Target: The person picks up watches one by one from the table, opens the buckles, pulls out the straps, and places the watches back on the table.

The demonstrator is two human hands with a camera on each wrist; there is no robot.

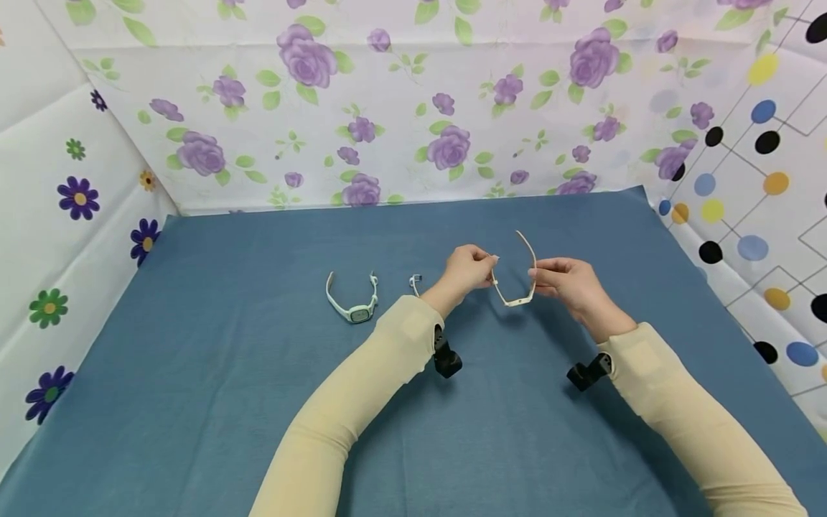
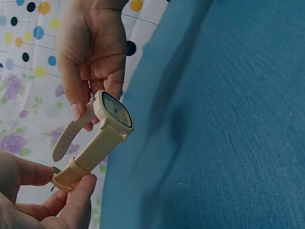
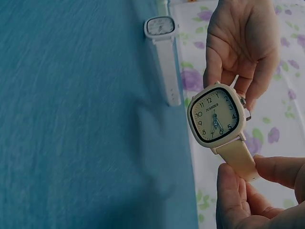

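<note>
Both hands hold a cream wristwatch point(image 1: 519, 301) up over the blue cloth, its strap unfastened and the two ends pointing away. My left hand point(image 1: 464, 275) pinches the buckle end; in the left wrist view its thumb and fingers close on the strap by the keeper loops. The holed strap end is pinched by my right hand point(image 1: 575, 289). A squarish dial with numerals point(image 3: 215, 115) shows in the right wrist view. Left of my left hand lies a pale mint watch point(image 1: 360, 314). A white watch point(image 3: 160, 26) lies nearer, mostly hidden behind my left sleeve in the head view.
Blue cloth point(image 1: 194, 373) covers the table. A floral sheet point(image 1: 400, 93) hangs at the back, with a flowered sheet point(image 1: 77, 237) at left and a dotted one point(image 1: 749, 194) at right. Black wrist cameras point(image 1: 447, 357) sit under both cuffs.
</note>
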